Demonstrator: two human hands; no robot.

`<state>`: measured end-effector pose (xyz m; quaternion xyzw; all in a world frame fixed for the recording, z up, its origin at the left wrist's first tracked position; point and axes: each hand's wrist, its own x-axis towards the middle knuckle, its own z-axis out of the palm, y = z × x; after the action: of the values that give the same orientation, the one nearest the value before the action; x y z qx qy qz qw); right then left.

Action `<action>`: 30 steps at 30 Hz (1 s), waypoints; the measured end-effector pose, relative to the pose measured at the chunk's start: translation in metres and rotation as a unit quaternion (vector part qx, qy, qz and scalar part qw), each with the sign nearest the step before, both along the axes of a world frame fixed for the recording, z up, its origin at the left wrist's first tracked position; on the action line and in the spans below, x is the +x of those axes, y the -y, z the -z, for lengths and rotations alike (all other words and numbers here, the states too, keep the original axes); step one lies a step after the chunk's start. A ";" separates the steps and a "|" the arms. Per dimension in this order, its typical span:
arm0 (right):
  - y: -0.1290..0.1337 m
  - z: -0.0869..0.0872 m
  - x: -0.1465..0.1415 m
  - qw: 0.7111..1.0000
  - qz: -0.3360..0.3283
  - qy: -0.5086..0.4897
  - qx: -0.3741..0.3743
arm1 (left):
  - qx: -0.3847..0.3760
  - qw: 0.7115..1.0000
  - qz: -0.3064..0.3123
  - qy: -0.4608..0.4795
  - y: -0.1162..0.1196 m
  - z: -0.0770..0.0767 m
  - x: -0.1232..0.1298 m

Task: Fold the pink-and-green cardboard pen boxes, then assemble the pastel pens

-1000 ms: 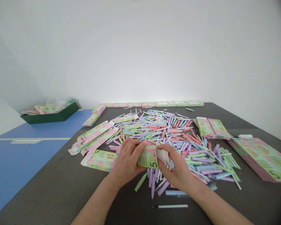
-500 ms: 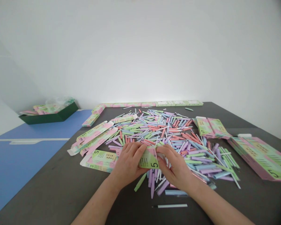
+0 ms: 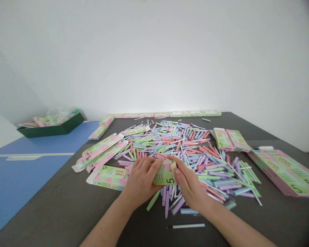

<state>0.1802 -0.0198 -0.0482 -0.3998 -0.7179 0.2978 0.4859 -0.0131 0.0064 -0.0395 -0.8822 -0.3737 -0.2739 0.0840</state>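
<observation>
Dark grey tabletop (image 3: 41,209) bears pastel plastic pens (image 3: 216,171) heaped around and beyond your right hand (image 3: 189,181), apparently left to box, while closed-looking pink-and-green cardboard cartons (image 3: 146,115) lined up farthest from it seem finished. Far beyond your left hand (image 3: 141,178), a shallow dark green tray (image 3: 54,130) holds printed packaging (image 3: 43,120) and crumpled clear film (image 3: 65,112); nearer, open-flapped cartons (image 3: 101,146) lie beside that hand. It grips a pink-and-green printed box (image 3: 162,177) in front of you, thumb and fingers of the right pinching its end; contents hidden.
</observation>
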 end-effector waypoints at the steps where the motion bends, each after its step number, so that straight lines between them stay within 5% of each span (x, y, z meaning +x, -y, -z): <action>1: 0.000 0.000 -0.001 1.000 0.006 0.010 0.002 | -0.002 1.000 -0.001 -0.001 0.000 0.000 0.001; 14: 0.000 0.004 -0.003 0.995 0.082 0.060 0.015 | -0.009 1.000 -0.008 -0.006 0.004 0.002 0.004; 21: 0.006 0.010 0.000 0.993 0.048 0.100 0.032 | 0.002 1.000 -0.011 -0.015 0.008 -0.001 0.009; 30: 0.000 0.017 -0.006 0.958 0.120 0.250 0.077 | 0.015 0.998 -0.034 -0.059 0.005 0.001 0.008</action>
<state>0.1742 -0.0197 -0.0655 -0.5063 -0.7839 0.0718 0.3520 -0.0053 0.0009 -0.0408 -0.8820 -0.3941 -0.2243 0.1283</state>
